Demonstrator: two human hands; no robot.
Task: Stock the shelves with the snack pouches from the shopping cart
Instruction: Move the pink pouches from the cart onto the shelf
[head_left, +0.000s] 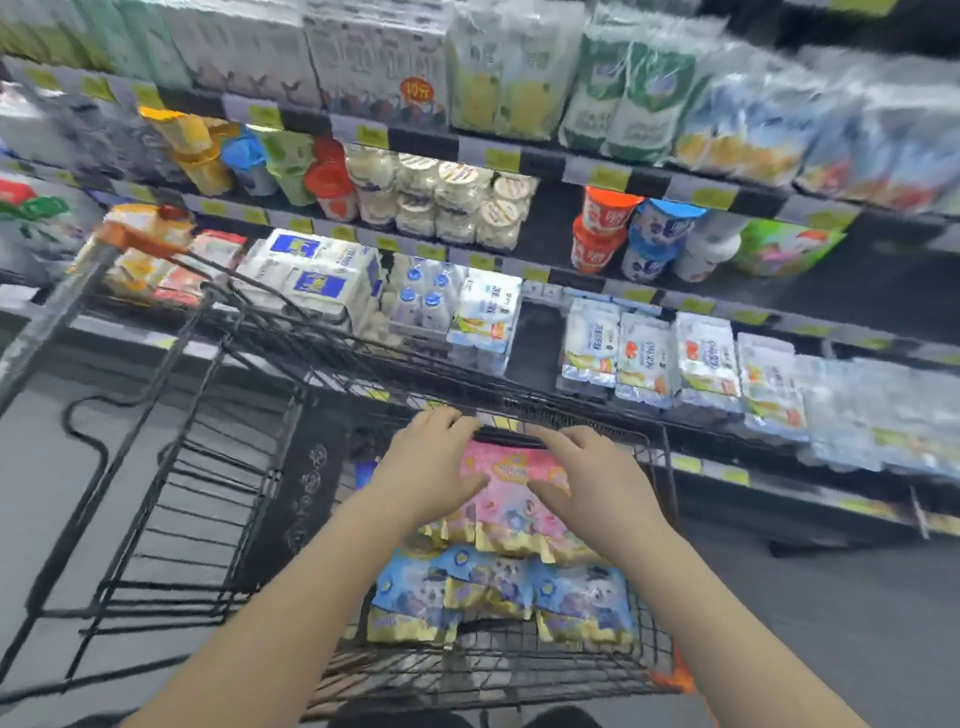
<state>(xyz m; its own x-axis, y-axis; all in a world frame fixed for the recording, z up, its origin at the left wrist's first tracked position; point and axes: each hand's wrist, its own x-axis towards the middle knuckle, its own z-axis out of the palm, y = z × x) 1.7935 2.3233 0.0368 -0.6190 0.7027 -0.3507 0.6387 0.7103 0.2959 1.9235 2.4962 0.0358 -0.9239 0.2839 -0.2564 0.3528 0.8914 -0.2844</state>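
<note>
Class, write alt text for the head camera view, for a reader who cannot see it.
A person's left hand and right hand rest on pink snack pouches in a black wire shopping cart, with blue pouches lying nearer the viewer. Beyond the cart, blurred shelves hold cups and wrapped multipacks.

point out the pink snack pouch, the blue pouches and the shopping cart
pink snack pouch (511, 512): head view, middle of its front
blue pouches (415, 587): head view, front of the leftmost one
shopping cart (571, 415): head view, its far top rim
</note>
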